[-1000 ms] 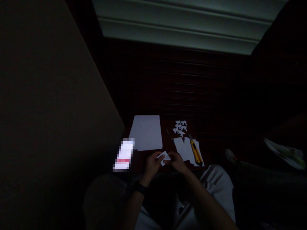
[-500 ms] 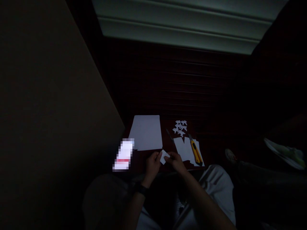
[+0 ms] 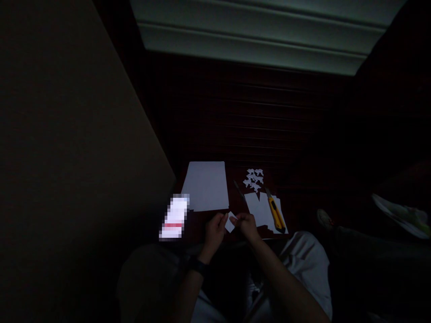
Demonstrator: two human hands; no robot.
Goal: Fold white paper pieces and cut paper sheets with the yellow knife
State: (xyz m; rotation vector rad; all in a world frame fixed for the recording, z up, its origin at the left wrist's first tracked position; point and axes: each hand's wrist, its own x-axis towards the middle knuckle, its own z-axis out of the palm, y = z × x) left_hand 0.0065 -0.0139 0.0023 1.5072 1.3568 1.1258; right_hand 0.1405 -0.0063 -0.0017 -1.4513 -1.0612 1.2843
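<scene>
Between my two hands is a small folded piece of white paper [image 3: 230, 223], turned like a diamond with a crease line down it. My left hand [image 3: 215, 227] pinches its left corner. On the opposite corner, my right hand [image 3: 247, 224] is closed with the thumb pressed on the paper. A stack of white paper sheets [image 3: 207, 186] lies just beyond my left hand. Past my right hand are cut paper pieces [image 3: 257, 210], with a yellow utility knife [image 3: 276, 213] resting on them. Several small folded paper figures [image 3: 253, 179] sit in a cluster farther back.
A bright blurred-out rectangle [image 3: 174, 217] is at the table's left edge. A thin dark tool [image 3: 239, 190] lies between the sheets and the cut pieces. A wall rises on the left, and another person's shoe [image 3: 400, 215] shows at the right. The scene is dim.
Both hands keep hold of the paper, which has tilted slightly, and the right thumb has shifted a little on it. Other things stay in place as the view shifts slightly.
</scene>
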